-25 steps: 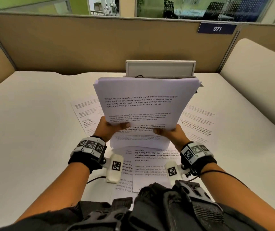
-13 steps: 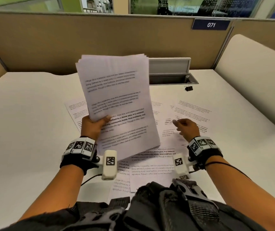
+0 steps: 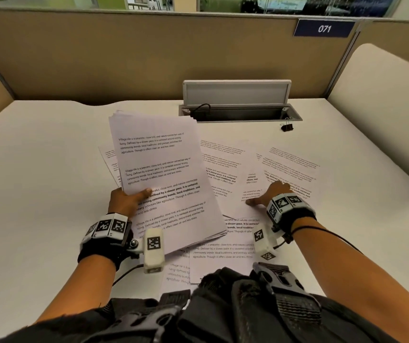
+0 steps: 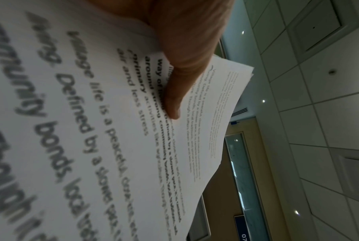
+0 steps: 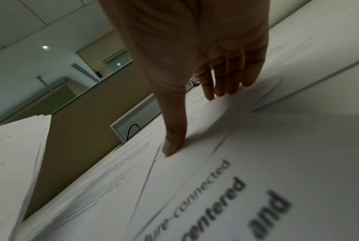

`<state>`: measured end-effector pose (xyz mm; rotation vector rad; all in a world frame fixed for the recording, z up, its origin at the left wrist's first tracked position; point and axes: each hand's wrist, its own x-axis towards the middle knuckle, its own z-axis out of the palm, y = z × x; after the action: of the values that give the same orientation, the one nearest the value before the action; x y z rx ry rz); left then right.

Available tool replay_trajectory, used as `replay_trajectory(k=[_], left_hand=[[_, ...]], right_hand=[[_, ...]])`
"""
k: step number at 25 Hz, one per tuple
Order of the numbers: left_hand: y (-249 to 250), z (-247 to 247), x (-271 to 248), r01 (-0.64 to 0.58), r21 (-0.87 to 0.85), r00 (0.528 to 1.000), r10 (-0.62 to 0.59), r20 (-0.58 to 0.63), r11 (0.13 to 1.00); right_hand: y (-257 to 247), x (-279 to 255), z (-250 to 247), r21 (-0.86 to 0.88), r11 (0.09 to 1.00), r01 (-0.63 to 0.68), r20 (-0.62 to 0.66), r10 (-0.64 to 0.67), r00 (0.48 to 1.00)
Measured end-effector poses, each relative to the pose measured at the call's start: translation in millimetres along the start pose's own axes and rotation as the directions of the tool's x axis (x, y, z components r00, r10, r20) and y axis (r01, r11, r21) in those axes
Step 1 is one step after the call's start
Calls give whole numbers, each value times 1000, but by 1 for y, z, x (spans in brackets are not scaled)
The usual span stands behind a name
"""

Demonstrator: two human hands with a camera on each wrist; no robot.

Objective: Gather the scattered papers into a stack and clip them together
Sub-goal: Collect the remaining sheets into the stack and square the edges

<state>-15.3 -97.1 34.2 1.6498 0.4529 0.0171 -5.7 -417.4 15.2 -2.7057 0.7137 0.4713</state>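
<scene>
While the left hand [image 3: 124,201] grips the gathered stack [image 3: 160,174] at its lower left edge, thumb over the top sheet and the other fingers hidden behind it, the stack stands tilted above the worktop [image 3: 37,169] at centre left of the head view.

Change noted: a second ago both hands held the stack upright at mid-frame; half a second ago the right hand [image 3: 271,194] had let go and was reaching right. It now lies flat on the loose sheets [image 3: 290,169] at centre right, fingers [image 5: 226,78] straight and close together, thumb spread apart and pressing the paper.

Meaning for the task: squaring of the stack appears paused; gathering resumes, the right hand probably set to slide or lift the next sheet toward the stack.

Remaining loose: several printed sheets at centre and right, more at lower centre [image 3: 223,253] near the body, and one partly hidden behind the stack at its left.

Binder clip [image 3: 287,126]: black, lying unused at upper right, just in front of the open cable tray [image 3: 238,112], well apart from both hands.

Progress: roughly midway; clipping not yet begun.
</scene>
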Motion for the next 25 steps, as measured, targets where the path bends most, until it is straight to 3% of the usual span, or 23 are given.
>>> replay_trajectory(k=[5, 9, 12, 17, 20, 25], left_hand=[[-2, 2, 0, 22, -9, 1000, -22, 1, 1000], [-1, 1, -2, 31, -24, 1000, -31, -1, 999], [-1, -2, -3, 36, -16, 999, -36, -2, 999], [-3, -10, -2, 48, 0, 999, -48, -20, 999], [-4, -11, -2, 67, 10, 997, -67, -35, 998], [-4, -14, 1, 86, 14, 995, -85, -44, 996]], right_hand=[[-4, 0, -3, 273, 957, -99, 39, 92, 995], [-4, -8, -10, 158, 986, -51, 44, 44, 998], [-3, -9, -15, 209, 976, -65, 97, 46, 994], [-40, -3, -5, 154, 987, 36, -67, -26, 997], [-62, -6, 9, 174, 982, 68, -51, -60, 997], [-68, -7, 25, 59, 996, 64, -25, -63, 998]])
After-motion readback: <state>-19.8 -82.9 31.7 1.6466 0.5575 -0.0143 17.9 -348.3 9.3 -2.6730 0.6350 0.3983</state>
